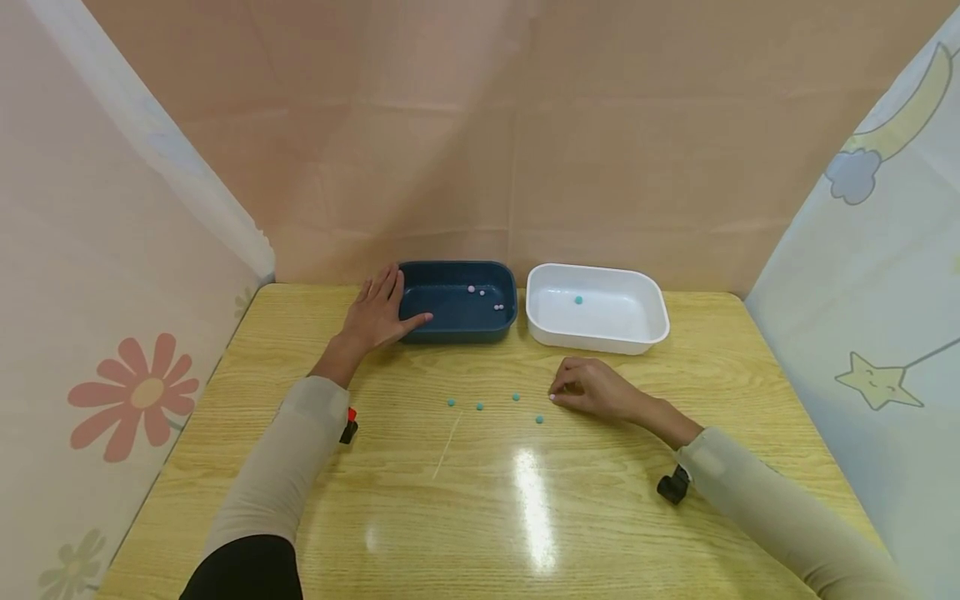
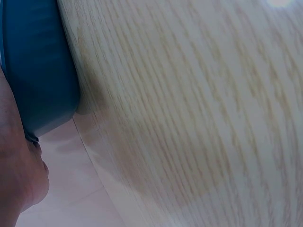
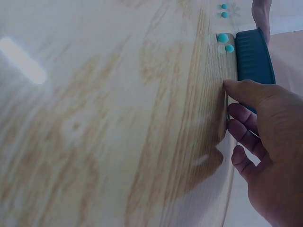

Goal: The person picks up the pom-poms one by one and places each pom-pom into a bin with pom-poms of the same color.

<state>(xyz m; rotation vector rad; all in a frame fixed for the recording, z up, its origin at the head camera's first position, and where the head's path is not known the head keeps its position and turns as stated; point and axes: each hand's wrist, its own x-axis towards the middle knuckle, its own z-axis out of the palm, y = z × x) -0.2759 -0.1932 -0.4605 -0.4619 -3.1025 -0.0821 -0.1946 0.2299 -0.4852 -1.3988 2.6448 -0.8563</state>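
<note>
My left hand lies against the left end of the dark blue tray, fingers extended along its side and thumb reaching over the front rim. Several small pink balls lie inside that tray. Thumb and index finger of my right hand pinch a tiny pale pink ball low over the table; in the right wrist view the fingertips hide it. Several turquoise balls lie on the table left of that hand. One turquoise ball sits in the white tray.
Both trays stand side by side at the back of the wooden table, near a tan backdrop. Patterned side sheets flank the table. A bright glare streak lies in front of the balls.
</note>
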